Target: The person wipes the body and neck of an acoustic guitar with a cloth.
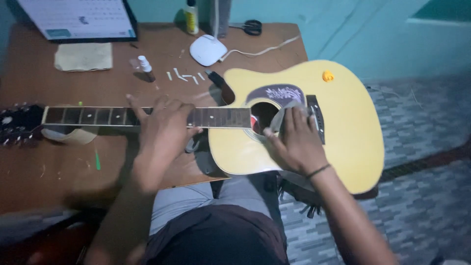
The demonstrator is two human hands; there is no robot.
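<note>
An acoustic guitar [343, 122] with a pale yellow top lies face up across a brown wooden table [29, 167], and everything else is placed by it. At the far left its dark headstock [17, 122] reaches almost to the picture's edge, and just beyond the nut a light pad [68, 135] sits under the neck. Past the neck, toward the wall, a folded tan cloth [83, 56] lies below a framed sheet [78, 19]; nearer the guitar's side of the table a thin green pick-like sliver [97, 159] rests on the wood. Further right, the left hand [164, 127] lies over the fretboard [98, 116], fingers spread flat across it and not clenched — whether it presses the strings I cannot tell, since it is blurred. Behind that hand stand a small spray bottle [144, 66] and a scatter of short white pieces [184, 76], then a round white device [207, 50] with its cable, a yellow bottle [191, 17] and black scissors [252, 27] at the table's far edge. At the guitar's sound hole [262, 115] the right hand [294, 142] rests palm down, fingers pressing a grey cloth [289, 110] against the top between the hole and the dark bridge [316, 118] — a flat press, not a closed fist. A dark band circles that wrist. The guitar's wide lower bout overhangs the table above a grey patterned floor [422, 127], with a small yellow object [327, 76] on its top.
</note>
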